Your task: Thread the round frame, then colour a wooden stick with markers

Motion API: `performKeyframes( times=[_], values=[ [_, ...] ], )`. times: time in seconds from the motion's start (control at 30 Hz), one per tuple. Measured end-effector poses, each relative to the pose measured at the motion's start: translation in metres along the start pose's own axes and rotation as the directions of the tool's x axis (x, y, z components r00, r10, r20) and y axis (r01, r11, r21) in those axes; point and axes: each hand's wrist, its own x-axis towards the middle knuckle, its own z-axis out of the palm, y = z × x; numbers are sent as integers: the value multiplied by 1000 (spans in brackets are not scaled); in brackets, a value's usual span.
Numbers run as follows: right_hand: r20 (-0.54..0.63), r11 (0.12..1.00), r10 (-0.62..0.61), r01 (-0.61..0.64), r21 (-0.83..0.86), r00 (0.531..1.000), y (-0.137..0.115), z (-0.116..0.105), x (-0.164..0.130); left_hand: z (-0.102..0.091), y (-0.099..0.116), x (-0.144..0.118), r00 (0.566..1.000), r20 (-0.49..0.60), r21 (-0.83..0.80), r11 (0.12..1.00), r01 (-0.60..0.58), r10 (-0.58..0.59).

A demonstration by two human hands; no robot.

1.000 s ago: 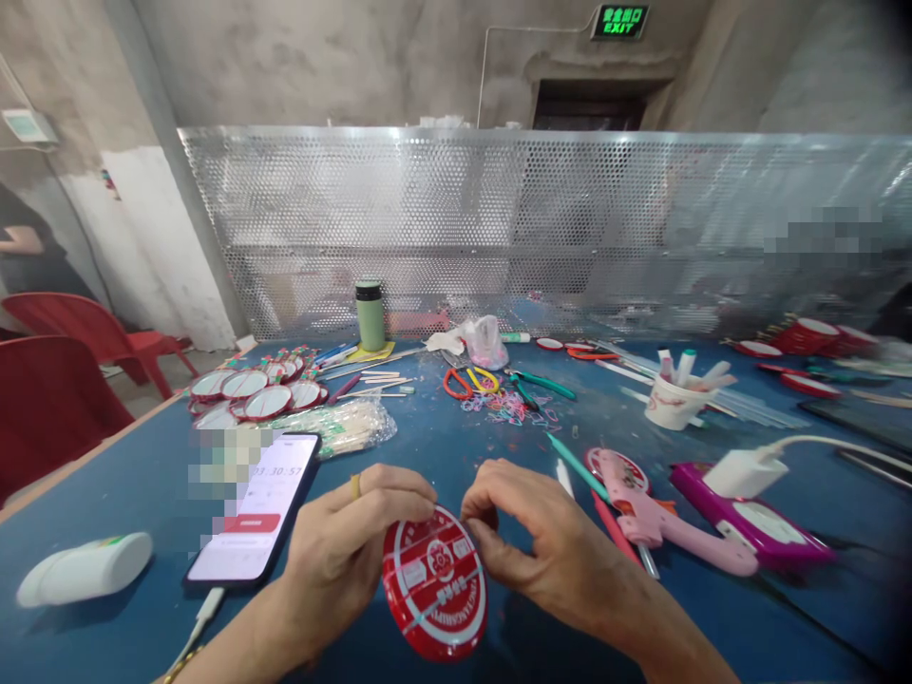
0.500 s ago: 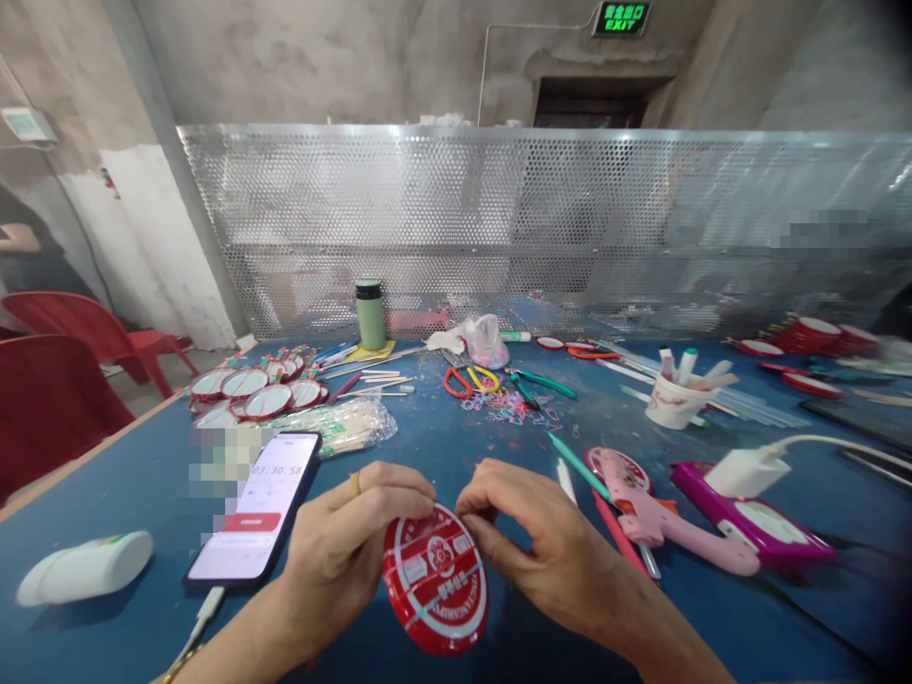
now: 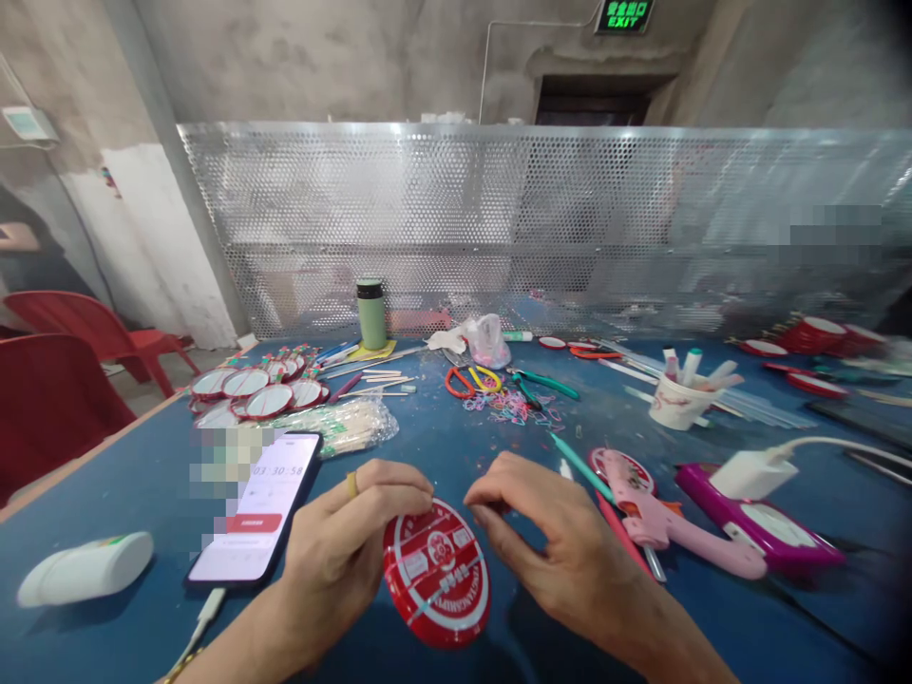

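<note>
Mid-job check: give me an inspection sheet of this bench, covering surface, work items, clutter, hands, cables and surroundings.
Surface: blue table, crowded along the far half.
Job's things: red round disc with white lettering, tilted at the near edge.
Clutter: phone showing a timer, white tube, pink glue gun, scissors, loose rubber bands, paper cup of sticks, green flask, row of finished discs.
Hands: left hand grips the disc's upper left rim; right hand is curled just right of the disc, contact unclear.
Cables: white charger lead at right; a cable plugged into the phone.
Surroundings: perforated metal screen, red chairs, exit sign.
</note>
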Motion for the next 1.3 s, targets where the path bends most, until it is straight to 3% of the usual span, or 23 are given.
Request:
performKeyframes(
  times=[0.13,0.23,0.3,0.4,0.43,0.5,0.67,0.8,0.97,1.3],
  values=[
    [-109,996,-41,32,-78,993,-7,-5,-3,4,-4,-2,996,-43,88,993,79,-76],
    [-129,997,-35,26,-68,991,-10,-5,-3,7,-9,-1,942,-41,159,928,336,-334],
    [-122,998,24,-31,-60,992,-8,-2,-2,9,-11,2,817,37,119,814,569,-576],
    [-95,986,164,-166,-11,982,1,5,1,11,-12,6,548,242,-99,541,835,-801],
    [-79,977,213,-211,28,974,5,8,2,12,-12,7,483,304,-169,453,875,-821],
    [-39,949,299,-293,117,953,11,14,2,13,-12,8,419,381,-252,344,905,-824],
    [-59,911,390,-376,170,919,15,22,-1,14,-10,9,369,398,-289,267,919,-840],
    [-189,961,271,-277,-7,944,12,25,-1,12,-9,11,373,391,-339,245,908,-842],
    [-197,971,173,-200,-129,965,12,30,-3,10,-12,10,383,405,-357,243,902,-830],
    [-85,911,413,-412,35,907,17,35,-5,15,-16,9,395,427,-268,304,914,-813]
  ],
)
